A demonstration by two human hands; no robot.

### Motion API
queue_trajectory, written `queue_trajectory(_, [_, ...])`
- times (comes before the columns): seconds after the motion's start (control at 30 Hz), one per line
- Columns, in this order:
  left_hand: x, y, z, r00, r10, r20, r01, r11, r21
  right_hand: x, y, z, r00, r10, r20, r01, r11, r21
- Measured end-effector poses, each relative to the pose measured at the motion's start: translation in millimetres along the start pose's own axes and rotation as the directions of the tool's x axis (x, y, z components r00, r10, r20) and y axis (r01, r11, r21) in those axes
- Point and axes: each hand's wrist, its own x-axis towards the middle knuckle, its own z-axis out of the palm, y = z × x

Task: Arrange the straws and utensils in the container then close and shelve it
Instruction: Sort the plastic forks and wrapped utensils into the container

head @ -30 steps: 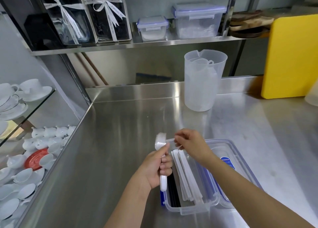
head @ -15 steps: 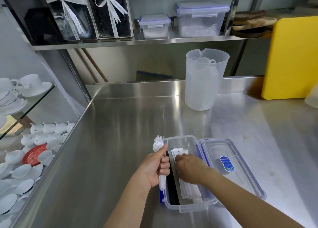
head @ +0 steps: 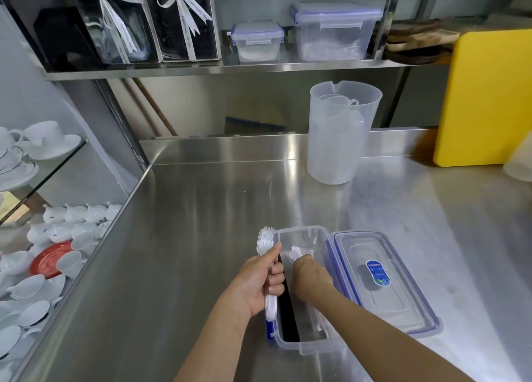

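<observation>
A clear oblong container [head: 305, 234] stands open on the steel counter near the front edge. Its blue-trimmed lid [head: 385, 283] lies flat on the counter, touching its right side. My left hand [head: 259, 283] grips a bundle of white plastic forks [head: 265, 240] upright just left of the container. My right hand [head: 311, 278] is down inside the container, fingers closed on white paper-wrapped straws [head: 295, 253]. A black strip [head: 288, 312], perhaps black straws, lies along the container's left inner side.
A translucent measuring jug [head: 339, 134] stands at the back of the counter, a yellow board [head: 486, 96] leans at the right. The shelf above [head: 218, 69] holds two lidded containers [head: 334, 30] and ribboned boxes. White cups and saucers [head: 51, 237] fill the glass shelves beyond the counter's left edge.
My right hand has gone from the container's far rim down into it, pressing the wrapped straws in. The left hand keeps the forks, now slightly lower.
</observation>
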Motion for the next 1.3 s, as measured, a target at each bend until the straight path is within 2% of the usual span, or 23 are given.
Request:
queue_trajectory(0.13, [-2,2,-6,1.000,0.015,0.017,-0.015,1.000,-0.004,-2,3,-7,1.000,-0.011,-0.001,0.011,0.997,0.075])
queue_trajectory(0.23, [-5,7,-11,0.999,0.045,0.009,-0.045,0.999,-0.021,-6,5,-24,1.000,0.020,-0.008,-0.016,0.930,0.368])
queue_trajectory(0.3, [-6,11,-14,0.998,0.064,-0.007,-0.064,0.997,-0.045,-13,8,-32,0.993,-0.041,-0.107,0.097,0.795,0.599])
queue_trajectory(0.37, [-6,14,-17,0.997,0.072,-0.015,-0.073,0.994,-0.082,-23,12,-35,0.959,-0.108,-0.263,0.267,0.661,0.702])
queue_trajectory(0.43, [-6,14,-19,0.997,0.074,-0.017,-0.075,0.991,-0.112,-32,14,-33,0.916,-0.089,-0.391,0.380,0.503,0.776])
queue_trajectory(0.5, [-6,13,-21,0.997,0.068,-0.023,-0.071,0.991,-0.117,-34,17,-30,0.908,-0.020,-0.419,0.398,0.356,0.845])
queue_trajectory(0.57, [-6,11,-23,0.997,0.063,-0.034,-0.067,0.992,-0.103,-34,18,-28,0.916,0.007,-0.401,0.382,0.286,0.879])
queue_trajectory(0.9, [-2,3,-29,0.998,0.031,-0.063,-0.037,0.994,-0.101,-33,20,-27,0.913,0.042,-0.405,0.395,0.145,0.907])
queue_trajectory(1.0, [-1,2,-30,0.998,0.030,-0.064,-0.037,0.992,-0.120,-34,20,-32,0.912,0.009,-0.410,0.408,0.090,0.909])
queue_trajectory(1.07, [-1,2,-30,0.997,0.031,-0.066,-0.040,0.989,-0.141,-32,21,-33,0.913,-0.039,-0.406,0.408,0.093,0.908])
queue_trajectory(1.2, [-1,4,-32,0.997,0.030,-0.068,-0.041,0.984,-0.173,-26,22,-29,0.943,-0.142,-0.300,0.324,0.188,0.927])
queue_trajectory(1.3, [-2,4,-33,0.997,0.043,-0.060,-0.053,0.984,-0.169,-22,19,-31,0.946,-0.137,-0.294,0.316,0.179,0.932])
